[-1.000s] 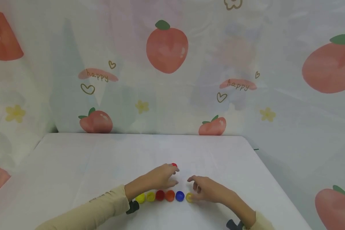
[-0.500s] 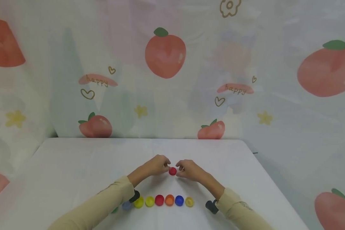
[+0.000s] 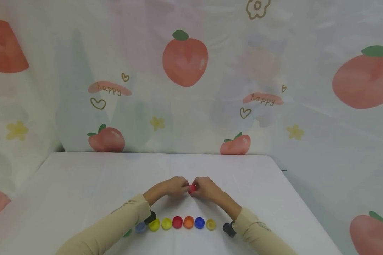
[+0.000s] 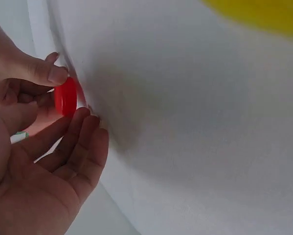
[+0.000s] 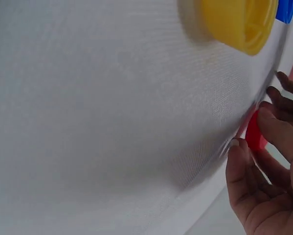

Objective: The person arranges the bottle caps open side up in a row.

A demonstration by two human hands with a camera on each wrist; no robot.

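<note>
Beyond a row of caps, a red bottle cap (image 3: 192,190) is between my two hands on the white table. My right hand (image 3: 208,187) pinches it, the thumb lying on the cap (image 5: 254,132) in the right wrist view. From the other side my left hand (image 3: 176,186) comes close. In the left wrist view its fingers (image 4: 90,147) are gently bent with the tips beside the lower edge of the cap (image 4: 66,98); whether they touch it, I cannot tell. The left thumb stands off the cap.
Nearer me lies a row of caps, among them yellow (image 3: 166,224), red (image 3: 177,222), orange (image 3: 188,222), blue (image 3: 199,223) and another yellow (image 3: 211,224). My left sleeve (image 3: 115,223) partly covers a green cap (image 3: 127,233). A fruit-patterned curtain (image 3: 191,106) hangs behind the table.
The right hand has left the yellow cap at the row's right end and moved forward to the lone red cap, now pinched. The left hand has stayed near that cap, its fingers closer to it.
</note>
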